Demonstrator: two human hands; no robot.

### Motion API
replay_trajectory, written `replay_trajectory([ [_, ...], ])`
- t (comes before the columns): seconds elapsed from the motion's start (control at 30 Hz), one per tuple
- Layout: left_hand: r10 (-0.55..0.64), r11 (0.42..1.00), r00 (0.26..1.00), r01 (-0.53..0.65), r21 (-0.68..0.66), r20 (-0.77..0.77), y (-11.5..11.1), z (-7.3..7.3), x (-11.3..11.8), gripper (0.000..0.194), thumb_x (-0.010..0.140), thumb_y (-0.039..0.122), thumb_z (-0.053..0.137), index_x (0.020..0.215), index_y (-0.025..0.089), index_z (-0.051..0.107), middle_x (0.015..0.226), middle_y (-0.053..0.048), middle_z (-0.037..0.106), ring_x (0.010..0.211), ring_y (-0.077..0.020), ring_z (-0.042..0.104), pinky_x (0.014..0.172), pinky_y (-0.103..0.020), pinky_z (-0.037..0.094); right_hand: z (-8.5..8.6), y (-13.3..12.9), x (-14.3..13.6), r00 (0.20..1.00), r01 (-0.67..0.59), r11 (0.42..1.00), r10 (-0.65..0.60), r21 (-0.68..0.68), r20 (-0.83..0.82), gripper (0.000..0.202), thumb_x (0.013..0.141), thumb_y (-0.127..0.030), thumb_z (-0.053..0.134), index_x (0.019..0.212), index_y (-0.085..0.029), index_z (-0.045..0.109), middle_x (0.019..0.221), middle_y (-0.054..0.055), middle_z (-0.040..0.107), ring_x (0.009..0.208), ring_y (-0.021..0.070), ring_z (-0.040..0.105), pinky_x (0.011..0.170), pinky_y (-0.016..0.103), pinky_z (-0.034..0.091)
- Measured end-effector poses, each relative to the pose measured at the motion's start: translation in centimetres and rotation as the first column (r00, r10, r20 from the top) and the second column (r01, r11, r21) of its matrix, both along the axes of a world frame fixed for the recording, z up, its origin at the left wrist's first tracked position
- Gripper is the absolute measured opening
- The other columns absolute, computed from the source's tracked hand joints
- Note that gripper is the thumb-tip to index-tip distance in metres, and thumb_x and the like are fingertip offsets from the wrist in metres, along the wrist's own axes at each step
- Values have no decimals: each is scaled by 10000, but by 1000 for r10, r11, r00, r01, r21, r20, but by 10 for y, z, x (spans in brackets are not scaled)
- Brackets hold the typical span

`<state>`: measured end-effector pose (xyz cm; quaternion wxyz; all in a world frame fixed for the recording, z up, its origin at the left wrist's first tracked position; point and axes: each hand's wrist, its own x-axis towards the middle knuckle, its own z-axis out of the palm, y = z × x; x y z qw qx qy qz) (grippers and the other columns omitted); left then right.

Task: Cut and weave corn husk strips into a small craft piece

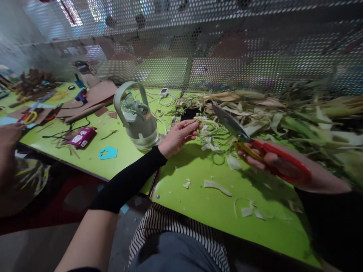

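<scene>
My left hand (180, 137) is closed, with thin pale husk strips pinched between the thumb and fingers, above the green table (181, 177). To the right, my right hand (262, 158) is wrapped round the red and yellow handles of large scissors (231, 121). The blades point up and left, toward the husk pile, and look slightly blurred. Cut husk strips (211, 139) lie tangled between my two hands. Behind them and to the right spreads a heap of pale and green corn husks (261, 109). A husk scrap (217, 187) rests nearer the table's front edge.
A green bottle (138, 124) with a loop handle stands left of my left hand. Farther left are a magenta box (83, 137), a blue paper pentagon (107, 152), brown cardboard (93, 98) and another person's hand (10, 139). A perforated metal screen (170, 49) runs behind.
</scene>
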<state>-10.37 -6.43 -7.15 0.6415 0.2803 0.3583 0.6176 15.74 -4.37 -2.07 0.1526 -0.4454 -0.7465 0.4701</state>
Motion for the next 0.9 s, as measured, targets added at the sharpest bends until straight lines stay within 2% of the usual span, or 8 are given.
replay_trajectory([
  [0.1,16,999,1000,-16,-33,8,-1,2,0,39,904,108,721,909,137,696,776,19,726,572,-20,588,599,-157,461,2,-1,-3,995,90,983,-95,-160,-21,733,549,-924,715,885,-280,614,605,-30,493,464,121,371,410,263,260],
  [0.2,38,999,999,-38,-30,14,0,0,1,108,877,91,749,945,149,688,770,25,725,577,-26,592,594,-158,458,-3,5,-8,974,201,977,-191,-73,124,695,572,-856,736,900,-258,602,693,8,590,559,159,488,499,280,344],
  [0.37,24,1000,1000,-24,-6,11,1,-4,1,83,889,151,753,910,146,673,820,12,747,598,-25,595,570,-156,432,-22,25,-8,852,70,960,-199,271,485,378,813,-603,603,794,-226,578,712,58,634,607,198,520,594,334,339],
  [0.43,36,999,999,-36,-10,12,2,-4,1,86,883,134,748,919,146,671,825,10,753,611,-30,603,577,-160,429,-28,30,-7,828,18,956,-178,291,532,296,856,-517,589,831,-222,584,758,69,665,639,217,561,623,342,364],
  [0.57,33,999,999,-33,-3,1,1,-4,1,187,837,101,780,964,157,656,839,11,763,655,-47,627,604,-176,419,-33,30,-6,811,-30,953,-152,300,564,358,868,-570,632,850,-213,619,765,79,691,641,235,589,626,352,386],
  [0.63,9,1000,1000,-9,1,-17,-1,-4,2,251,801,119,820,971,163,640,859,6,770,687,-59,643,631,-187,425,-31,26,-7,840,1,918,-215,396,498,422,860,-625,641,817,-205,648,794,104,711,667,240,597,630,357,396],
  [0.73,-49,999,998,49,-1,-33,-2,-5,8,339,743,171,881,941,168,607,903,-8,781,744,-77,670,665,-197,438,-28,15,-13,940,140,862,-270,488,207,504,871,-692,609,910,-202,719,940,128,752,757,242,632,677,364,452],
  [0.9,-107,993,991,104,-47,-76,3,-5,38,391,668,190,928,865,158,592,773,51,699,673,-51,618,618,-183,403,-38,-2,-31,957,196,975,-167,104,-235,601,788,-757,704,1074,-229,742,946,71,765,790,221,672,739,365,522],
])
